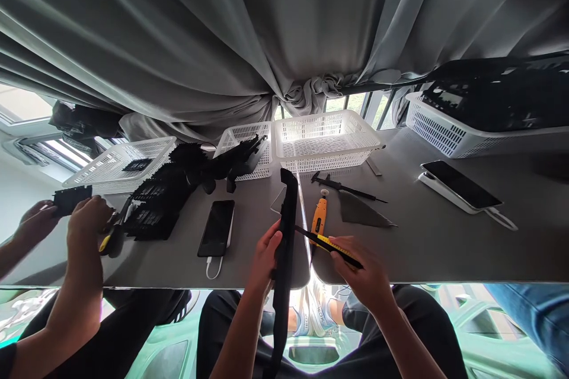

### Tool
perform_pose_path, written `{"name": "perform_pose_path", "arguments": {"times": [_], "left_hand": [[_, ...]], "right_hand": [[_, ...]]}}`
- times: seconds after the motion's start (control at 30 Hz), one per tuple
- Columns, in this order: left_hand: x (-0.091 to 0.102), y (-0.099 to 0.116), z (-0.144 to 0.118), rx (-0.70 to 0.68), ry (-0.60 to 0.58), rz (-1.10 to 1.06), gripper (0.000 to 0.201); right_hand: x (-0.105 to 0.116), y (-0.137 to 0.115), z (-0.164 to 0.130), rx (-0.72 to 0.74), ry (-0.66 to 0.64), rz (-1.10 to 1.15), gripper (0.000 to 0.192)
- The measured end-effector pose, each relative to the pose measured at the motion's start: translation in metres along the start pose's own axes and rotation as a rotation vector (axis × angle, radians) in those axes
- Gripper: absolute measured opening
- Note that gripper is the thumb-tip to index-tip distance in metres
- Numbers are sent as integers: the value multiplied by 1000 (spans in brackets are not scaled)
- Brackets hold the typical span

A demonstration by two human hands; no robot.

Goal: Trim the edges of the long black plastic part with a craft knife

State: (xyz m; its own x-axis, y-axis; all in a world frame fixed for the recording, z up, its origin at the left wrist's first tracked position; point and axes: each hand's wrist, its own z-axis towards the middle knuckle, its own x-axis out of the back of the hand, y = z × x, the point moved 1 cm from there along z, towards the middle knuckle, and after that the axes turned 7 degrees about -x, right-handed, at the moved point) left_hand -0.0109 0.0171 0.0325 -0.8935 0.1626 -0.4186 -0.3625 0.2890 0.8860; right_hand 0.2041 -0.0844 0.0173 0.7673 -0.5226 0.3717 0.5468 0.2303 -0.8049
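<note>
left hand [263, 260] grasping black strip [284, 249] over table edge [400, 277]; right hand [362, 269] clenched on yellow knife [331, 246]

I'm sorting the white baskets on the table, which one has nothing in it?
The white basket at the table's middle, below the curtain knot, looks empty. The one beside it holds black parts, the far-left one a black piece, the far-right one many.

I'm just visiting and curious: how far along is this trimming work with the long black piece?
Mid-job, I'd judge. In hand: the left hand holds a long black strip upright while the right hand sets a yellow utility knife against its edge. Possibly done: black parts piled beside a co-worker's hands. Seemingly left: the white basket behind is empty, and the far bin holds more black pieces.
</note>
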Motion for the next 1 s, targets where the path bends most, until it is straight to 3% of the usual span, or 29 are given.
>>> {"name": "perform_pose_path", "arguments": {"times": [0.43, 1.0], "left_hand": [[-8, 11, -3, -12, 24, -9, 63], [-4, 6, 1, 0, 24, -4, 74]], "right_hand": [[5, -5, 4, 98, -107, 85, 24], [1, 4, -1, -4, -120, 58, 22]]}}
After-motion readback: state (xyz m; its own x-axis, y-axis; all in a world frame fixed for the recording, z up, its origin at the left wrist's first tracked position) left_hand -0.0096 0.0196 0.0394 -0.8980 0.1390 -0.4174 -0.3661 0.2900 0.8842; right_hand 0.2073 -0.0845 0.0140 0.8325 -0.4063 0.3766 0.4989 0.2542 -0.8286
